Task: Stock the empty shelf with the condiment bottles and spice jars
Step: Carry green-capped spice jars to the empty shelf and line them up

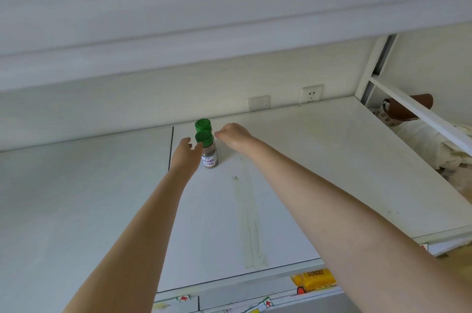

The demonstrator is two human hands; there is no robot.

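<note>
on the shelf (306, 159), left hand (185, 153) fingers (189, 141) loosely open beside front jar (210, 156).

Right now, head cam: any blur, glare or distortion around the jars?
Head view: wide-angle distortion bows the shelf edges; the board overhead is smeared, out of focus; light is soft and even, no glare, faint shadows only; the front spice jar is fairly sharp, its label print soft; left hand and right hand slightly blurred.
</note>
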